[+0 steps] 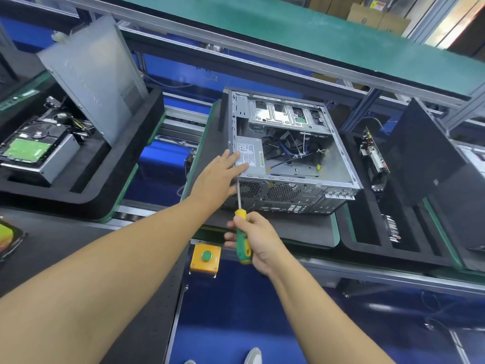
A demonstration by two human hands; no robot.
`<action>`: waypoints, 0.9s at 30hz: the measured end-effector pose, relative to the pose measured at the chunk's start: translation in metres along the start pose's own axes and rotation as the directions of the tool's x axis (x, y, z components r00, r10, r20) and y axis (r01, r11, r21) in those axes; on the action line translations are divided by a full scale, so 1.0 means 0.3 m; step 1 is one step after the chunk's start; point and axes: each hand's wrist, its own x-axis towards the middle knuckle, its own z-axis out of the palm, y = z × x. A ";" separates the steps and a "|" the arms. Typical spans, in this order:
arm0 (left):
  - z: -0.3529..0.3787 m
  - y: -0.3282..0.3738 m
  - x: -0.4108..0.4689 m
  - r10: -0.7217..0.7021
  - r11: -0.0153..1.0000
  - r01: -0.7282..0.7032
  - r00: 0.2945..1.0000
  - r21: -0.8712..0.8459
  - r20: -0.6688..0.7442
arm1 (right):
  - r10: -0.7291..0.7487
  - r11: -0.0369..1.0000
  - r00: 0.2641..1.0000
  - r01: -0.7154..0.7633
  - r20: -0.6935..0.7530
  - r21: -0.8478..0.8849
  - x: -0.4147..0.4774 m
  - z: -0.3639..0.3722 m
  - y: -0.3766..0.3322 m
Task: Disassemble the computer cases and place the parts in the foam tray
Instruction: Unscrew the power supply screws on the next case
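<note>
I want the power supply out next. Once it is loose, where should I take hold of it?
Probably by its two long side faces, from above through the open side of the case. The power supply is a plain metal box lying flat in the near left corner, label up; its cables trail right.

We have just one view, from a camera worn on the head, looking forward and steeply down over both forearms. It sits close: the left hand (217,177) and right hand (256,239) fill the middle, the computer case (288,153) just beyond them. The wide lens bends the edges, so the far shelf (288,35) above the hands probably looks more tilted than it is.
</note>
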 end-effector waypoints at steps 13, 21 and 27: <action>-0.004 -0.001 0.001 0.005 0.999 -0.005 1.000 0.042 -0.006 | 0.155 0.950 0.954 -0.215 0.256 0.226 -0.022 -0.012 -0.026; 0.003 -0.001 0.000 -0.001 1.000 0.001 1.000 0.014 -0.009 | -0.017 0.995 0.995 0.008 -0.095 -0.101 -0.011 0.022 -0.010; 0.002 0.000 0.002 -0.009 1.000 0.009 1.000 -0.020 -0.011 | 0.190 0.960 0.975 -0.209 0.117 0.184 -0.021 0.016 -0.082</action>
